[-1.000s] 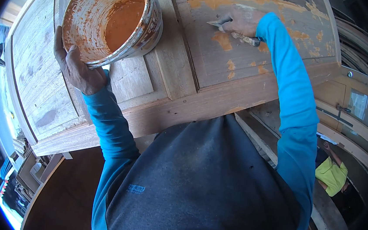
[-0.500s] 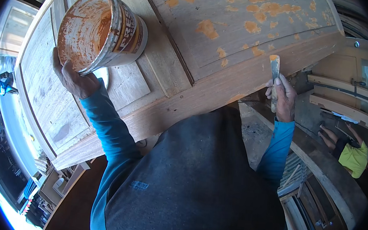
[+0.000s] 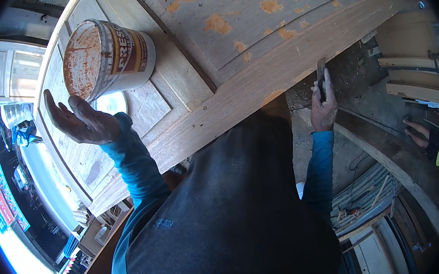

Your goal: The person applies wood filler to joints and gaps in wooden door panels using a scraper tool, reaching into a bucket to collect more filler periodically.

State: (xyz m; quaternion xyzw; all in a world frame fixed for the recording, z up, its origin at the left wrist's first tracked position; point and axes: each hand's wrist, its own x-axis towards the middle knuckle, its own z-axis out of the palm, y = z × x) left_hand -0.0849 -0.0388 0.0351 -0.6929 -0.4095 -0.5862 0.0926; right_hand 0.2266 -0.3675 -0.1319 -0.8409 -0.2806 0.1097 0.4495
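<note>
Wooden door panel (image 3: 244,97), dry greyish-brown grain, raised rectangular fields and grooved edges, fills upper left to upper centre. Orange filler patches (image 3: 218,24), ragged and matte, are scattered over its upper-centre part. Bucket (image 3: 132,59): round, smooth plastic, pale with a dark red and yellow printed band, crusty smeared rim; at upper left over the panel, mouth facing left of frame. Can't tell if its base sits flat. Pale, smooth round disc (image 3: 114,101) shows just below it.

Left hand (image 3: 86,121), left of centre, is released: fingers splayed, palm bare, nothing in it. It's right below the bucket rim; contact unclear. Right hand (image 3: 324,107), right of centre, grasps a putty knife (image 3: 320,71), thin and flat, dark, blade end pointing up, just off the panel's lower edge. Knife is well apart from bucket and left hand.

Bucket inside: whitish wall streaked with orange-brown paste (image 3: 83,54); bottom hidden, fill level can't be told.
</note>
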